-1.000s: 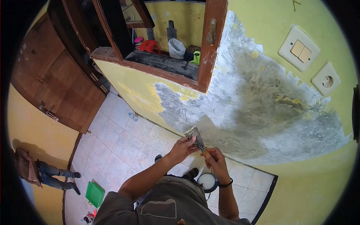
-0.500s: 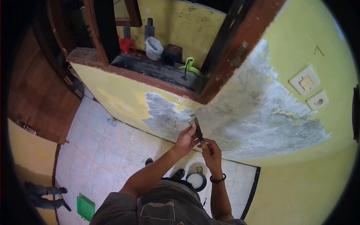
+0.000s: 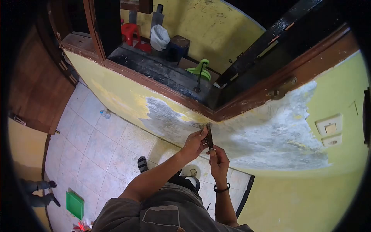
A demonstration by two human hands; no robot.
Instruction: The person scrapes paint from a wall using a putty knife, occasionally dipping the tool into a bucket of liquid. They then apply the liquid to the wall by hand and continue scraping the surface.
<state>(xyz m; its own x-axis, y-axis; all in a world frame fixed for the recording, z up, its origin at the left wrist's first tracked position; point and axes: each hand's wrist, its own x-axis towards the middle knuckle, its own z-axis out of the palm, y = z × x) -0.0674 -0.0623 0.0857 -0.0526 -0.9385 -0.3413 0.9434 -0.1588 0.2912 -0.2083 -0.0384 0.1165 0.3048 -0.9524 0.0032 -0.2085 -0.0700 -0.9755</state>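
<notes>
While right fingers (image 3: 222, 153) hold the scraper (image 3: 210, 141), left fingers (image 3: 199, 136) pinch its blade (image 3: 209, 133).

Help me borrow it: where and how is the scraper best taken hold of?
Probably by its handle, from the body side, once the right grip around it lets go: the handle points back toward the person, while the flat blade, held by the left grip, points away.

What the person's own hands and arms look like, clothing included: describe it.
Both the left hand and the right hand are ungloved. A dark band circles the right wrist; the left wrist shows none. The grey-brown shirt has short sleeves and a pale outlined shape on its front.
</notes>
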